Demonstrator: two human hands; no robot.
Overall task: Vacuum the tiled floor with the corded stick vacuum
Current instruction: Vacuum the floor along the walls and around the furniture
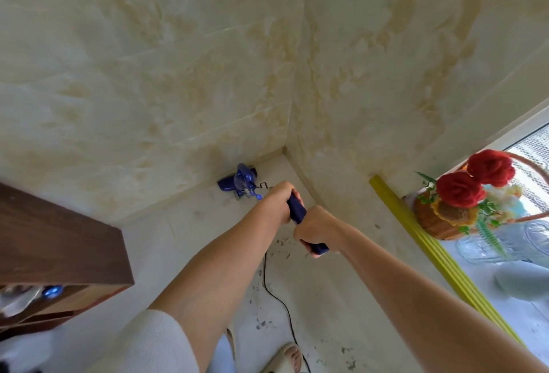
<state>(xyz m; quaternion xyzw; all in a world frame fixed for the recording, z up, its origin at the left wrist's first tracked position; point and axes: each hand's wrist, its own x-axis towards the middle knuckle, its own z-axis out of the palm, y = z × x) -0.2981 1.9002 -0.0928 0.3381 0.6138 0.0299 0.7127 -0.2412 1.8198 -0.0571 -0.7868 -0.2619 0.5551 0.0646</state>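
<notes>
The blue stick vacuum [243,182] stands with its head on the pale tiled floor [326,298], pushed up to the skirting near the room's corner. My left hand [279,200] grips the upper part of its dark blue handle [297,209]. My right hand [316,230] grips the handle's near end, just behind the left hand. The black cord [277,292] trails from the handle across the floor toward my feet. Dark specks of dirt lie scattered on the tiles around the cord.
A dark wooden cabinet [59,242] juts in at the left. Marbled wall tiles [178,75] meet in a corner ahead. A yellow edge strip [427,247] borders a glass table at the right, which carries a basket of red flowers [463,200]. My sandalled foot [285,357] is at the bottom.
</notes>
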